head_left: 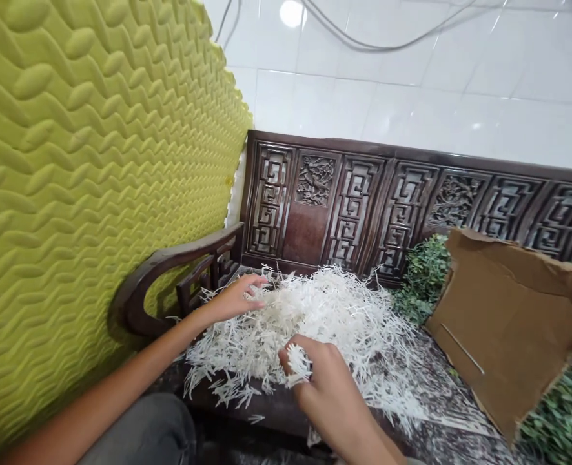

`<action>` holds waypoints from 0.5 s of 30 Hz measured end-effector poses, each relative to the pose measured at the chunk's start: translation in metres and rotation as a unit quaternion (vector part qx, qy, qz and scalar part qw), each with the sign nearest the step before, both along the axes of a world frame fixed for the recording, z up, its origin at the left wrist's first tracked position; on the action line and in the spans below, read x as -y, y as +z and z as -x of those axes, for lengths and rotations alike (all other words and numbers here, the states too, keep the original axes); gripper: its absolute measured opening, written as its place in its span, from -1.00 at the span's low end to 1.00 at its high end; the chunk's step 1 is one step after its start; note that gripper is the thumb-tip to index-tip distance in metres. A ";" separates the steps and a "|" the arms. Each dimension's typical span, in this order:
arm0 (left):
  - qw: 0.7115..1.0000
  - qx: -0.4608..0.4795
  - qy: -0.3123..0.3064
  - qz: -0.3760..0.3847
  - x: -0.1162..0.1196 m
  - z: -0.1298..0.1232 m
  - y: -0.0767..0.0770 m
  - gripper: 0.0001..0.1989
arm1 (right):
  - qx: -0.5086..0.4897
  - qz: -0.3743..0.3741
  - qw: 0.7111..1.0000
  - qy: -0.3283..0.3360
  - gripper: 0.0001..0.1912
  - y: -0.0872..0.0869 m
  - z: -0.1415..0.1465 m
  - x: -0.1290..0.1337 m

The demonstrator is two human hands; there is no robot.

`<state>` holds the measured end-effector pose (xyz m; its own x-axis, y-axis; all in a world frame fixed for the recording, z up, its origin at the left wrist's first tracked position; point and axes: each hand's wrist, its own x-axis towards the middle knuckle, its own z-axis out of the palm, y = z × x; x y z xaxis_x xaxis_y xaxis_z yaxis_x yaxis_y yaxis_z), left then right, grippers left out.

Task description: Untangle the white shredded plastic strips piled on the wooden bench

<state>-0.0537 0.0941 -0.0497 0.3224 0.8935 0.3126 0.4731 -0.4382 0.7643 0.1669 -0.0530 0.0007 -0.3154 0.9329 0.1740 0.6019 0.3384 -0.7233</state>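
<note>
A big loose heap of white, thin, branching sprigs [344,310] lies on the seat of a dark carved wooden bench. My left hand [242,298] reaches over the left side of the heap, its fingers spread and curved near the sprigs, with nothing seen between them. Closer to me, my right hand [322,368] is wrapped round a small bundle of white sprigs [298,363], whose tips stick out between thumb and fingers. The lower part of that bundle is hidden inside the hand.
The bench's carved backrest [310,232] stands behind the heap, its curved armrest [141,284] at the left. A yellow textured panel [97,161] rises on the left. At right, a brown cardboard piece [513,316] rests among green artificial foliage [424,271]. A cable [383,48] hangs across the white tiles.
</note>
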 end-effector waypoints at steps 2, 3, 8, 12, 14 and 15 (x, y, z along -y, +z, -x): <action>0.996 0.007 -0.070 0.052 0.011 -0.008 0.014 -0.61 | -0.033 0.018 0.999 -0.012 -0.87 -0.004 0.001 -0.007; 0.990 0.017 -0.107 0.092 0.018 -0.013 0.022 -0.53 | -0.059 0.025 0.998 -0.018 -0.87 -0.006 0.001 -0.010; 0.961 -0.018 -0.239 0.136 0.055 -0.032 0.058 -0.54 | -0.170 0.038 0.984 -0.026 -0.74 -0.013 -0.007 -0.027; 0.972 -0.036 -0.216 0.087 0.067 -0.041 0.064 -0.62 | -0.188 0.028 0.982 -0.020 -0.78 -0.010 -0.012 -0.027; 0.974 -0.019 -0.206 0.093 0.065 -0.043 0.060 -0.61 | -0.186 0.017 0.982 -0.007 -0.78 -0.006 -0.011 -0.021; 0.976 -0.016 -0.195 0.095 0.063 -0.044 0.058 -0.61 | -0.183 0.013 0.983 -0.001 -0.77 -0.004 -0.009 -0.016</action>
